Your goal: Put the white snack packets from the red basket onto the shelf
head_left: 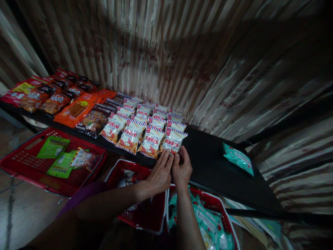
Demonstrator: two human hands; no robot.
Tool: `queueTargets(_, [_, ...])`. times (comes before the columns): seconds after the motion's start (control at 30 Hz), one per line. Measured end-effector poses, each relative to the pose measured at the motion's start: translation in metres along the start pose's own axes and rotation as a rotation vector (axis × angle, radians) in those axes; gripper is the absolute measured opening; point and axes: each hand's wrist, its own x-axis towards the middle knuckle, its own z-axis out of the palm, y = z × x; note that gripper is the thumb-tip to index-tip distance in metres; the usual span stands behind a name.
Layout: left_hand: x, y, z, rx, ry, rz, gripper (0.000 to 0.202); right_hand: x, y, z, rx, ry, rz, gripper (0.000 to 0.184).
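Note:
White snack packets with red print [152, 140] lie in neat overlapping rows on a black shelf [208, 163]. My left hand [160, 173] and my right hand [182, 168] rest side by side at the shelf's front edge. Their fingertips touch the bottom edge of the rightmost front packet [173, 139]. The left fingers lie stretched out and flat. The right fingers are bent, pinching at that packet's lower edge.
Orange and red snack packs [75, 111] fill the shelf's left part. A teal packet [238, 158] lies alone at the right. Three red baskets stand below: one with green packets [31, 166], one beneath my wrists [145, 211], one holding teal packets [213, 222]. A striped curtain hangs behind.

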Motion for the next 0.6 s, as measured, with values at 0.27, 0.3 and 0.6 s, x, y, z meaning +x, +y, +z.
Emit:
queueTargets(0.27, [0.0035, -0.0045, -0.0015, 0.007, 0.009, -0.010, 0.068, 0.0016, 0.0023, 0.0018, -0.060, -0.017, 0.010, 0.047])
queueTargets(0.3, [0.0034, -0.0040, -0.0020, 0.019, 0.013, -0.011, 0.068, 0.0017, 0.0021, 0.0016, -0.061, -0.018, 0.013, 0.047])
queueTargets(0.6, [0.0023, -0.0004, -0.0020, 0.048, 0.004, -0.027, 0.068, 0.0021, 0.0048, 0.0015, -0.100, -0.047, -0.009, 0.050])
